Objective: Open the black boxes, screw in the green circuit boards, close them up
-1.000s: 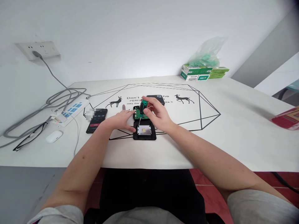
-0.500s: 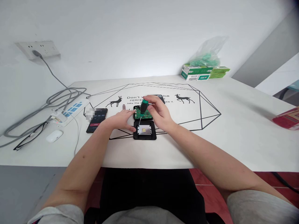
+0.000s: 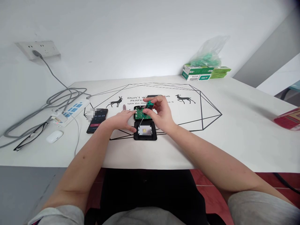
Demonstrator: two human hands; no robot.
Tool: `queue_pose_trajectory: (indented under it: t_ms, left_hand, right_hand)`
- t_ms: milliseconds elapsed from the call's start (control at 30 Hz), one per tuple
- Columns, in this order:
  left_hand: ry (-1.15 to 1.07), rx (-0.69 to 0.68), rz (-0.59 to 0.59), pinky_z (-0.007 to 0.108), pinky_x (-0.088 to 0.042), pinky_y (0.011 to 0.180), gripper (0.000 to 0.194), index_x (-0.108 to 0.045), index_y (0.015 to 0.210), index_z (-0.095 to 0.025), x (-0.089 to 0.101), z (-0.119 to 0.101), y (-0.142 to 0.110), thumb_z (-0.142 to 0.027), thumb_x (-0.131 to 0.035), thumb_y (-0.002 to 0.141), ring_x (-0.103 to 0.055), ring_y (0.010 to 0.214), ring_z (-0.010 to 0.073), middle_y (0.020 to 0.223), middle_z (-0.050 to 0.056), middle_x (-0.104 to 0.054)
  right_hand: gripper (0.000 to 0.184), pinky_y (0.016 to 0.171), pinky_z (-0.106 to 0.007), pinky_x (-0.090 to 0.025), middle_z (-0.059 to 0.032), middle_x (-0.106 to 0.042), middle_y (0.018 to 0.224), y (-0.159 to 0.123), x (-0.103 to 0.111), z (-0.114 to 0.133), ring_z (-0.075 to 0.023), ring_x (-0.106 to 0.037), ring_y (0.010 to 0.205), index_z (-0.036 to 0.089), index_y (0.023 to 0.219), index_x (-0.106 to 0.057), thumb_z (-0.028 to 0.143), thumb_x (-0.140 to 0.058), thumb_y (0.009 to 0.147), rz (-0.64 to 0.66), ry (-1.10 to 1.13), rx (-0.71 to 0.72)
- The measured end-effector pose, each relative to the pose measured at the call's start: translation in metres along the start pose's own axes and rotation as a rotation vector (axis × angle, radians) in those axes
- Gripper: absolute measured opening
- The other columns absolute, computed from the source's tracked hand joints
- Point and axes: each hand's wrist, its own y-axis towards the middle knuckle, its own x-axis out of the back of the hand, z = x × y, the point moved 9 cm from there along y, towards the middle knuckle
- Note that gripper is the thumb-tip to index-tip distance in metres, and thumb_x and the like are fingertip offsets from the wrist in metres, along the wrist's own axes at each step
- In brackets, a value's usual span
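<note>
A small black case lies opened out on the table, its green circuit board [image 3: 139,115] in the far half. The near half [image 3: 153,134] holds a silver plate [image 3: 145,130] with a yellowish square. My right hand [image 3: 162,115] grips a screwdriver with a green and black handle [image 3: 149,108]; the shaft slants down and left, its tip near the seam between the halves. My left hand [image 3: 122,120] lies with fingers spread at the left side of the case, thumb touching the near half and fingertips by the board. Behind my right hand a dark flat object [image 3: 153,96] is partly hidden.
At left are a phone with a timer [image 3: 97,121], a power strip [image 3: 74,110], looped grey cable, glasses [image 3: 31,136] and a white earbud case [image 3: 54,136]. Green-white boxes [image 3: 198,72] under a plastic bag [image 3: 208,53] stand at the back right. A red packet [image 3: 287,119] sits far right.
The screwdriver's handle has tipped over to the right, with my right hand's fingers shifted along it. My left hand and the case stay put.
</note>
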Motion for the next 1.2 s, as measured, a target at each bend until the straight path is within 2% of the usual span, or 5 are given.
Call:
queue_pose_trajectory:
  t_ms: [433,667,867,1067,1200]
  left_hand:
    - [0.031,0.014,0.026,0.063,-0.026,0.133,0.124,-0.021,0.177,-0.026,-0.003,0.001,-0.001,-0.077,-0.076,0.078,0.008,0.171,0.0467,0.180,0.014,-0.033]
    - [0.030,0.030,0.025,0.062,-0.026,0.134,0.124,-0.022,0.177,-0.025,-0.002,0.000,-0.001,-0.075,-0.077,0.077,0.008,0.171,0.0453,0.181,0.013,-0.033]
    - [0.033,0.042,0.032,0.061,-0.026,0.134,0.125,-0.022,0.176,-0.022,-0.002,0.001,-0.002,-0.075,-0.076,0.077,0.008,0.172,0.0449,0.181,0.014,-0.031]
    - [0.027,0.022,0.026,0.063,-0.026,0.133,0.124,-0.023,0.176,-0.023,-0.002,0.000,-0.001,-0.074,-0.076,0.077,0.007,0.171,0.0473,0.180,0.015,-0.033]
    - [0.017,0.027,0.026,0.062,-0.027,0.133,0.122,-0.023,0.176,-0.024,-0.001,-0.003,-0.003,-0.072,-0.076,0.077,0.004,0.171,0.0466,0.179,0.015,-0.035]
  right_hand:
    - [0.025,0.080,-0.041,-0.059,-0.0062,-0.071,0.111,0.003,-0.001,0.021,-0.0200,-0.065,0.089,0.029,0.125,-0.068,0.039,-0.066,0.103,0.029,-0.214,0.198]
    - [0.037,0.080,-0.043,-0.058,-0.0015,-0.060,0.091,0.004,0.000,0.009,-0.0200,-0.060,0.081,0.032,0.133,-0.068,0.055,-0.064,0.104,0.055,-0.108,0.082]
    - [0.032,0.079,-0.042,-0.060,-0.0051,-0.064,0.101,0.004,0.001,0.011,-0.0212,-0.063,0.091,0.031,0.129,-0.071,0.052,-0.061,0.106,0.043,-0.111,0.090]
    - [0.036,0.089,-0.041,-0.067,-0.0080,-0.059,0.153,0.004,-0.002,-0.004,-0.0223,-0.074,0.117,0.031,0.114,-0.058,0.048,-0.082,0.092,0.042,0.121,-0.080]
    - [0.042,0.083,-0.041,-0.067,-0.0050,-0.073,0.132,0.001,-0.006,-0.006,-0.0199,-0.080,0.100,0.030,0.107,-0.049,0.046,-0.085,0.090,0.047,0.185,-0.091]
